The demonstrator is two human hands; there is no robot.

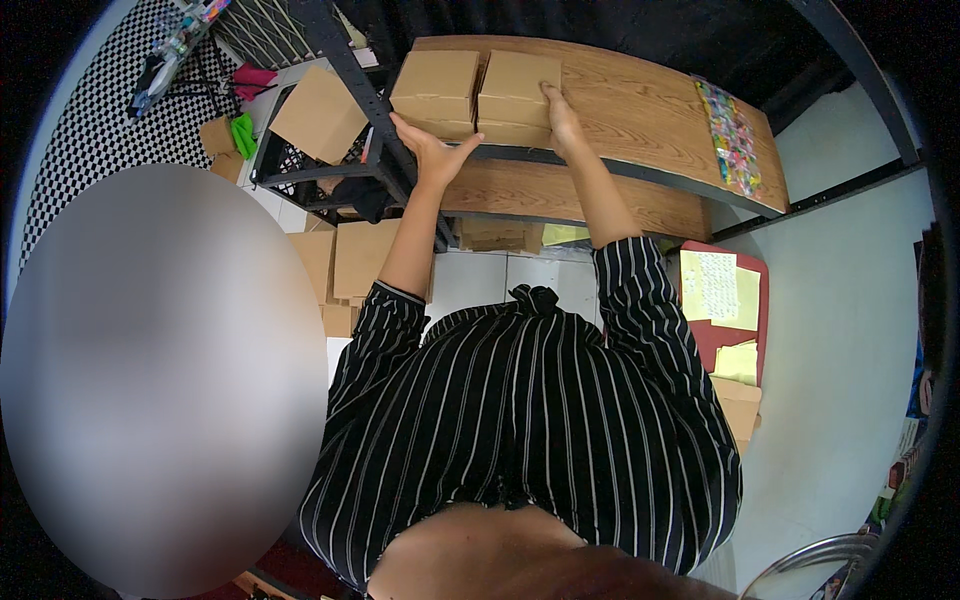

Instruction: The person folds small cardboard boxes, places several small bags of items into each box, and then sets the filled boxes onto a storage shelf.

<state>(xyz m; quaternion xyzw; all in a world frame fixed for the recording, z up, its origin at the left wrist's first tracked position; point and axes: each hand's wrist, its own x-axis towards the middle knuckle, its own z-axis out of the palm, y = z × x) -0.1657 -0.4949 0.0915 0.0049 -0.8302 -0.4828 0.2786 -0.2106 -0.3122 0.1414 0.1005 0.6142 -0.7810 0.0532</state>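
Two brown cardboard boxes, the left box [435, 80] and the right box [516, 88], sit side by side on a wood-grain shelf [625, 100], with a narrow gap between them. My left hand [437, 158] spreads its fingers and thumb wide across the lower front of the left box, touching it. My right hand [563, 118] grips the right box at its right side, fingertips curled at the top edge. Part of that hand's grip is hidden by the box.
Small colourful packets [730, 138] lie on the shelf's right end. A black metal upright [365, 80] stands close on the left. A lower wooden shelf [580, 192] runs underneath. More cartons [365, 260] stand at left; a red stool [705, 340] with yellow papers is at right.
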